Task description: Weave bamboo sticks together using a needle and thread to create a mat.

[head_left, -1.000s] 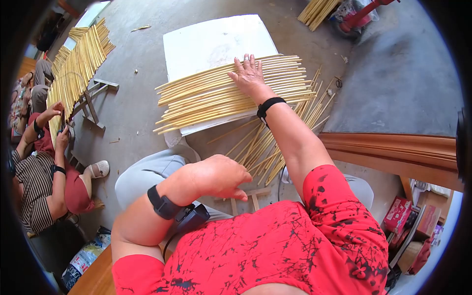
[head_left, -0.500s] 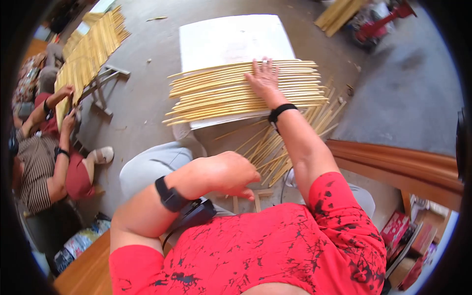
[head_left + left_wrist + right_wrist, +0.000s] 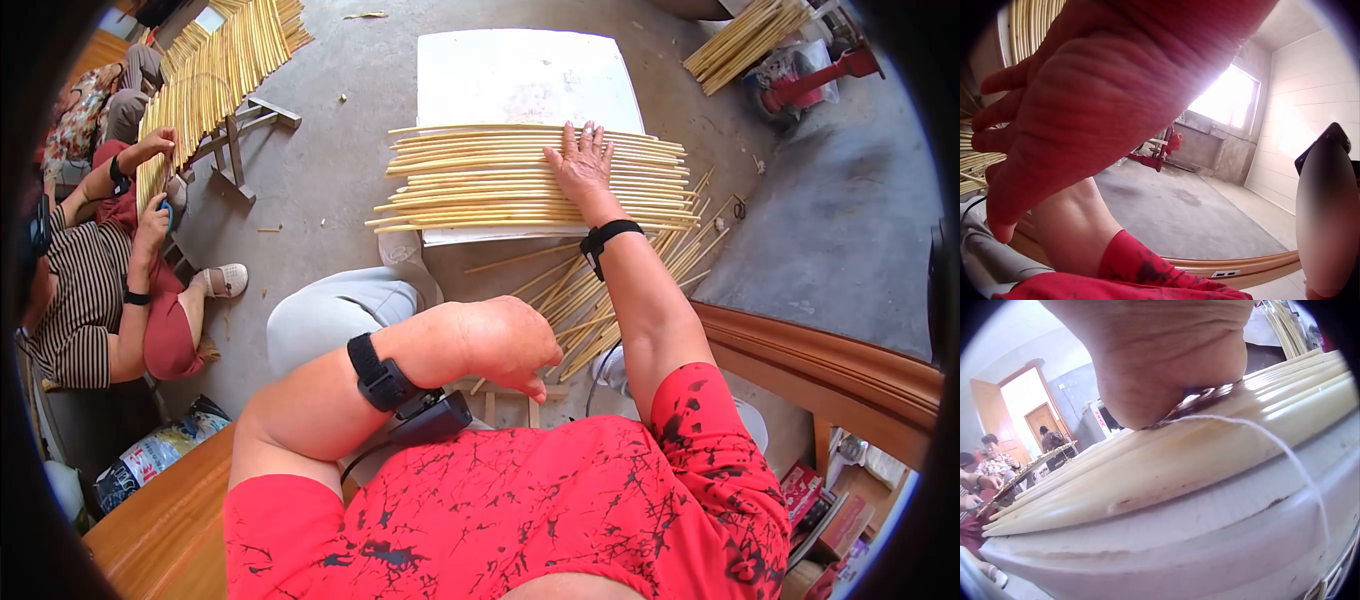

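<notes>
A layer of long, pale yellow reed-like stalks lies side by side across a white board. Flat on top of them rests my right hand, its fingers spread toward the far edge of the layer. From under this palm, in the right wrist view, a thin white string runs over the nearest stalks and down the board's side. My left hand hangs loosely bent before my chest, holding nothing. The left wrist view shows its palm and relaxed fingers close up.
Loose stalks lie scattered on the floor below the board. At left, a person in a striped shirt works at a stalk mat on a stand. A wooden beam runs along the right; a stalk bundle lies behind.
The head view has turned, so the board and stalks sit further right and look more level. My right hand stays spread on the stalks, and my left stays in front of my chest.
</notes>
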A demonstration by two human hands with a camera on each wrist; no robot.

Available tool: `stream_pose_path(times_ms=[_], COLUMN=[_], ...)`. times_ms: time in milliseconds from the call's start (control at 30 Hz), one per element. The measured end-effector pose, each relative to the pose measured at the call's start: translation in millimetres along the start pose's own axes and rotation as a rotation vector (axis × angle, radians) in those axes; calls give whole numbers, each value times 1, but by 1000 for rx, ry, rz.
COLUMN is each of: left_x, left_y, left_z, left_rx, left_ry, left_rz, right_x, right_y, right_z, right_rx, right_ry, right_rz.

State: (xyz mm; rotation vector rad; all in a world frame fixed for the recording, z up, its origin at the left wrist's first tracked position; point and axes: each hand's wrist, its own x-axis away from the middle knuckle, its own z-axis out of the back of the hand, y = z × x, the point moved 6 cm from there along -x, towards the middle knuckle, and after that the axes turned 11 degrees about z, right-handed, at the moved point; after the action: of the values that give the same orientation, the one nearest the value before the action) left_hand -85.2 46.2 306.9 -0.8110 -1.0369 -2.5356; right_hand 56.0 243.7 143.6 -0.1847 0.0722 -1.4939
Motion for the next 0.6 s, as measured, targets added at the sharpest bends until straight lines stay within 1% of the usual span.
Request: stream_pose_path(times_ms=[167,233,300,333,400,433,533,600], left_x=[-1,-3,-4,-4,-5,-6,-8,-9], left_y=[-1,-2,-3,-3,-3,-4,-7,-7], left_z=[0,0,0,1,2,3,3,4], left_rx=[14,-1,-24,-12,-2,1,-13,-29], left_ry=[-23,-30,-32,-4,22,25,23,16], left_rz=[24,27,33,29,19,21,28,29], right_x=[4,5,5,5,5,5,9,18], right_y=[-1,0,3,5,11,16,33,43], right_z=[2,6,8,10,18,18,27,28], right_rx=[-2,-4,-74,-73,-96,-94,-152,-142], right_ry=[37,28,6,9,98,99,187,177], right_rz=[-1,-5,3,-2,20,14,-19,-27])
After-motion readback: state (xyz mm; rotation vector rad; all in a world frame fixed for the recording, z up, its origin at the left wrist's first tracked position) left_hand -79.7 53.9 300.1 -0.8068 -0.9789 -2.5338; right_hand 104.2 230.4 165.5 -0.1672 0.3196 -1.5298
